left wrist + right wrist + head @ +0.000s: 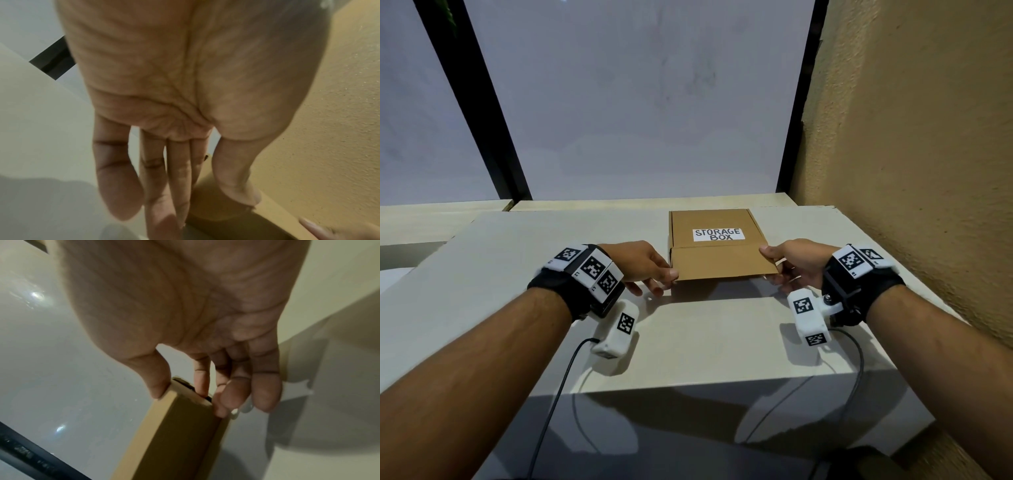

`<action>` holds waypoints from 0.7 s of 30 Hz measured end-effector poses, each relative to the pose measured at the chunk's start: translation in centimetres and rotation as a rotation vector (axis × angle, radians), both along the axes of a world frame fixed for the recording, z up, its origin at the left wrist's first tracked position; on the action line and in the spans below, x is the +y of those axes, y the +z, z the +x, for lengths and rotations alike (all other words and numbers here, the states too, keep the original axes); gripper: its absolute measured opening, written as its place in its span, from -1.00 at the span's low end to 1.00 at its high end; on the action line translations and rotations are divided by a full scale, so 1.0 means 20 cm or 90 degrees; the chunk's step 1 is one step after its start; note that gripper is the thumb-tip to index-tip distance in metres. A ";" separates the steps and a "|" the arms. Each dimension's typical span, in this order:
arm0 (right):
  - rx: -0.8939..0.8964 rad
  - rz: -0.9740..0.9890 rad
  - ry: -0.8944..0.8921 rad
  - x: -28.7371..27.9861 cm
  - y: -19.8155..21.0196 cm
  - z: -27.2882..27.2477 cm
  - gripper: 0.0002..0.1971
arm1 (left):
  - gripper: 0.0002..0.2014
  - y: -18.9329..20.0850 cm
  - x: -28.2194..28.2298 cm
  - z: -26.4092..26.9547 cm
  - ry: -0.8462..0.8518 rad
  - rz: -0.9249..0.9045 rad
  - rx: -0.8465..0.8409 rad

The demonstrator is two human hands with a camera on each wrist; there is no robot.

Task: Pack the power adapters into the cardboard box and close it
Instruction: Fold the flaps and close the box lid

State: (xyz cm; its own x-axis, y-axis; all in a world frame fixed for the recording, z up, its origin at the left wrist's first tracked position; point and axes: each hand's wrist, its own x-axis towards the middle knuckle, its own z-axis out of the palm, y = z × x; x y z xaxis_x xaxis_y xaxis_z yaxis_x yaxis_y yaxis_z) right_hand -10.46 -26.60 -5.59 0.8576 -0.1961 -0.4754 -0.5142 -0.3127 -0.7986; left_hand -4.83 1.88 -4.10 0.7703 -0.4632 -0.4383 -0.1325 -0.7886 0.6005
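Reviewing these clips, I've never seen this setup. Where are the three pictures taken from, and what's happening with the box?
No machine here: a person works with bare hands. The wide picture comes from a camera on their head, looking down at both arms. The other two come from small white cameras strapped at each wrist, looking along the palm to the fingers. On the pale table sits a flat cardboard box with a label reading STORAGE BOX. The left hand pinches its near left corner, thumb on top, fingers beneath; the right hand pinches the near right corner likewise. The near edge looks slightly raised.
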 end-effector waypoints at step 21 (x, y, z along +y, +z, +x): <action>-0.118 -0.141 0.066 -0.01 -0.02 0.04 -0.44 | 0.05 -0.05 -0.01 0.05 -0.008 0.059 -0.282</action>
State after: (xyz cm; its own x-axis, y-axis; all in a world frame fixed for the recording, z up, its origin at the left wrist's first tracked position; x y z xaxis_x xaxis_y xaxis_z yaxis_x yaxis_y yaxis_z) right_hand -9.66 -26.83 -5.93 0.9467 -0.1851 -0.2638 -0.3222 -0.5330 -0.7824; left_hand -3.85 1.59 -5.06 0.8878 -0.4473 -0.1084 -0.3698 -0.8335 0.4106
